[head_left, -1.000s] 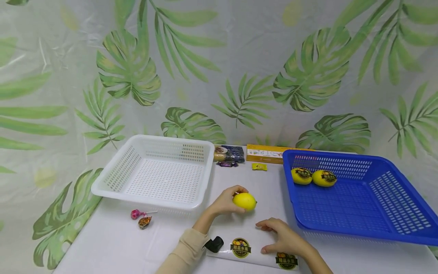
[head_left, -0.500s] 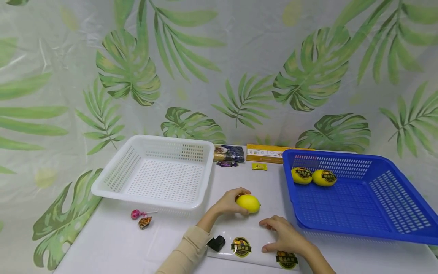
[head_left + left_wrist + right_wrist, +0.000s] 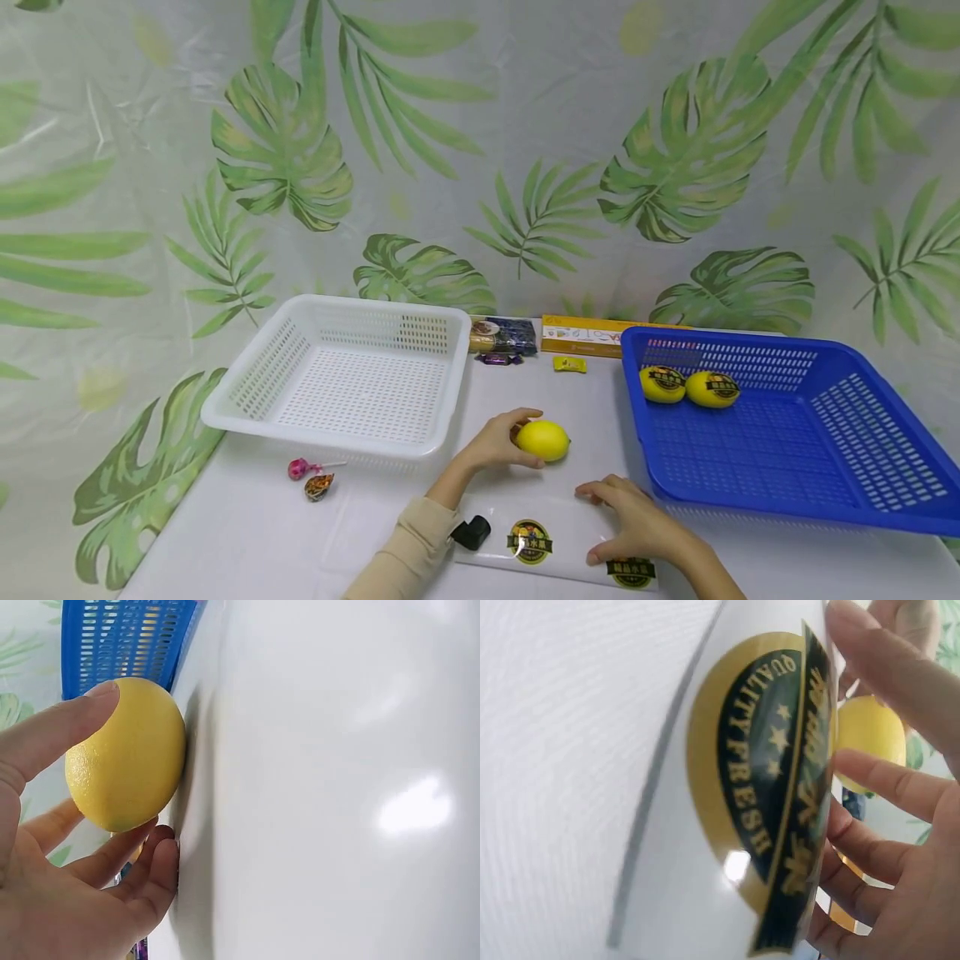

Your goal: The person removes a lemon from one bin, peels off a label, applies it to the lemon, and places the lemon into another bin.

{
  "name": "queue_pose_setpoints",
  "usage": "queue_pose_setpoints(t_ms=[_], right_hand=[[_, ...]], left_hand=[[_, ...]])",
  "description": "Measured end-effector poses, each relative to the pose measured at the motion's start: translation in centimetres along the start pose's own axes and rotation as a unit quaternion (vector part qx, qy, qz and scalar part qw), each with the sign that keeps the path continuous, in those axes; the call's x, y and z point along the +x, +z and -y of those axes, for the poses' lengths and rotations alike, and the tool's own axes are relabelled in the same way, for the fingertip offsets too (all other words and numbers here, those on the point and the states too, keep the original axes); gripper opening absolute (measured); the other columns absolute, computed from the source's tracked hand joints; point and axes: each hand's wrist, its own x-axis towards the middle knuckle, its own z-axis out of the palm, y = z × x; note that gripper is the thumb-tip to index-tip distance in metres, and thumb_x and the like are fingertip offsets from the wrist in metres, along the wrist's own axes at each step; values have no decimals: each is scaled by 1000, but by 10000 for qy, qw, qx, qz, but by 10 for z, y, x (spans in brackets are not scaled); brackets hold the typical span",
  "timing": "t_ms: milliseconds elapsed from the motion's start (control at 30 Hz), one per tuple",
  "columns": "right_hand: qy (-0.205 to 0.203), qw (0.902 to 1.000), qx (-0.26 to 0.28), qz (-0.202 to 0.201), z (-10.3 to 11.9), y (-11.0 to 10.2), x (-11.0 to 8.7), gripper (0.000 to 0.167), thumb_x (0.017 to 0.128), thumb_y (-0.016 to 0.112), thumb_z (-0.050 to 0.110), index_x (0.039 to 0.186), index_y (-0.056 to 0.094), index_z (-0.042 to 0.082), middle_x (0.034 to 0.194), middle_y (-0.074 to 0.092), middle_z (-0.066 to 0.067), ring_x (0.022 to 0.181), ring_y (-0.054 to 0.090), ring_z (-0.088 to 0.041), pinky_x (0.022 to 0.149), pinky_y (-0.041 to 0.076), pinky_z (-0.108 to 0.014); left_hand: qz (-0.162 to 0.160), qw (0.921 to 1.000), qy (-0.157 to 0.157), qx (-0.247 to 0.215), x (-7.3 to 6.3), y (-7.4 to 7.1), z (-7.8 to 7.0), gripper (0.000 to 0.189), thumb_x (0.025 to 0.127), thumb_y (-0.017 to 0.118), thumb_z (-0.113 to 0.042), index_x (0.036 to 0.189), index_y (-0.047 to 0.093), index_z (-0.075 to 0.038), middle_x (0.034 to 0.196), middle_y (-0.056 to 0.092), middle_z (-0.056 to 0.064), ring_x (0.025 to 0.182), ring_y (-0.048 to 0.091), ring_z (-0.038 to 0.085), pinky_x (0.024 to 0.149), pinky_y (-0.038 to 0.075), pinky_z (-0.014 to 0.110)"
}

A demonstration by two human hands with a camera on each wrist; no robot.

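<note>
My left hand (image 3: 501,443) holds a yellow lemon (image 3: 543,440) above the white table, left of the blue basket. In the left wrist view the thumb lies on one side of the lemon (image 3: 127,757) and fingertips touch its lower end; no sticker shows on the visible side. To its right, my right hand (image 3: 637,523) is spread over a white sheet of round fruit stickers (image 3: 529,542), thumb apart from the fingers. Its thumb is beside one black-and-gold sticker (image 3: 631,572), which fills much of the right wrist view. Whether the fingertips press the sheet is hard to tell.
Two stickered lemons (image 3: 711,390) lie in the blue basket (image 3: 757,508) at right. A white basket (image 3: 315,437) stands at left, with a lollipop (image 3: 298,469) and wrapped candy (image 3: 318,487) before it. Packets (image 3: 510,335), a yellow sweet (image 3: 569,364) and an orange box (image 3: 581,335) are behind.
My left hand has shifted slightly right with the lemon, the lemon's stem end turning a little. My right hand has slid slightly right across the sticker sheet. The baskets stay put.
</note>
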Motion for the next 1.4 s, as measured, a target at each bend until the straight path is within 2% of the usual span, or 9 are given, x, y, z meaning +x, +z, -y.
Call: queue_pose_setpoints(t_ms=[233, 367, 467, 533, 600, 800, 1067, 1300, 1400], right_hand=[[162, 9997, 134, 106, -4, 0, 2, 63, 62, 85, 37, 112, 61, 7, 94, 53, 1, 90, 48, -20, 77, 44, -40], [89, 9999, 119, 51, -7, 1, 3, 50, 65, 85, 29, 105, 63, 7, 88, 53, 4, 83, 49, -15, 73, 44, -34], [-57, 9999, 117, -74, -10, 3, 4, 37, 67, 83, 19, 97, 64, 8, 82, 52, 6, 76, 47, -10, 67, 42, -29], [-141, 9997, 104, -173, -11, 5, 5, 32, 68, 82, 15, 94, 64, 9, 79, 51, 6, 72, 45, -8, 64, 40, -27], [-176, 9995, 61, -262, -11, 6, 5, 31, 68, 82, 14, 92, 63, 10, 79, 51, 6, 71, 45, -8, 63, 40, -27], [60, 9989, -26, -465, -10, 8, 7, 28, 67, 83, 15, 83, 60, 11, 76, 50, 5, 70, 45, -9, 62, 41, -27], [7, 9984, -54, -568, -12, 7, 8, 25, 66, 83, 16, 72, 59, 11, 71, 48, 6, 67, 43, -5, 60, 40, -25], [-319, 9978, -163, -552, -11, 8, 7, 21, 75, 76, 12, 69, 57, 14, 68, 46, 10, 63, 39, -1, 56, 36, -22], [-256, 9982, 67, -538, -7, 7, 9, 18, 81, 71, 12, 73, 55, 14, 69, 48, 11, 63, 41, 1, 56, 38, -22]], left_hand=[[-102, 9999, -35, 9, -3, -5, -1, 76, 68, 82, -15, 134, 48, -3, 121, 57, 20, 100, 57, 29, 89, 46, 39], [-605, 9981, -108, -77, -7, -5, -5, 72, 67, 84, -16, 129, 51, -1, 117, 57, 22, 97, 56, 31, 85, 47, 40], [-1067, 9939, -128, -250, -12, -4, -10, 59, 66, 84, -16, 116, 57, -1, 105, 59, 18, 88, 55, 27, 77, 45, 32], [-1153, 9927, -72, -352, -17, -2, -13, 48, 67, 84, -15, 105, 59, -1, 94, 60, 15, 80, 53, 22, 71, 43, 25], [-977, 9947, 65, -302, -23, -1, -16, 41, 67, 83, -12, 98, 60, 0, 84, 59, 12, 72, 51, 16, 65, 42, 21], [101, 9979, 374, 511, -34, 7, -20, 33, 65, 84, -8, 90, 63, -1, 71, 60, 8, 58, 44, 1, 57, 39, 15], [-27, 9947, 454, 928, -35, 10, -21, 31, 64, 85, -10, 84, 62, -4, 72, 60, 9, 61, 43, 2, 59, 38, 16], [863, 9924, 203, 856, -39, 18, -25, 37, 65, 86, -14, 95, 65, -6, 78, 63, 0, 66, 50, 1, 64, 43, 15], [1022, 9895, 172, 1008, -40, 23, -25, 37, 68, 84, -17, 100, 68, -8, 84, 67, -4, 73, 53, 0, 70, 44, 15]])
